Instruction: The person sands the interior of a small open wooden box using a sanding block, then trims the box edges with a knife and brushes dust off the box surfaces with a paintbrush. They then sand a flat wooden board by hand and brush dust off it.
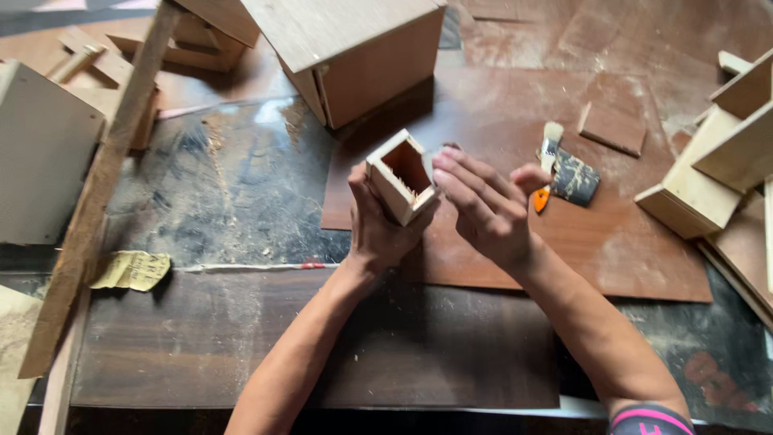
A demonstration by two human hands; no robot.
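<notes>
Head view: we have the small open wooden box [400,176] held up over the brown board [515,242], near the middle of the bench. Left hand [378,229] grips it from below, fingers wrapped on the near wall, open mouth tilted up toward the camera. Right hand [483,205] is unclenched, fingers flat and together, fingertips [443,165] right at the box's right edge; we can't tell if they touch it or hover just beside it.

Our read: an inspect-or-fit step on the box, hand-held. The next move would need the left grip kept firm while the right hand works the rim or right wall.

A brush with an orange handle [546,173] lies just right of the right hand, with a dark folded sheet [576,179] beside it. A larger wooden box [362,56] sits farther off.

Hard to make out:
- box interior bottom, in shadow
- box's near and under faces, behind the left hand
- left thumb position
- wooden assembly at right [717,161], cut off by the frame edge
</notes>
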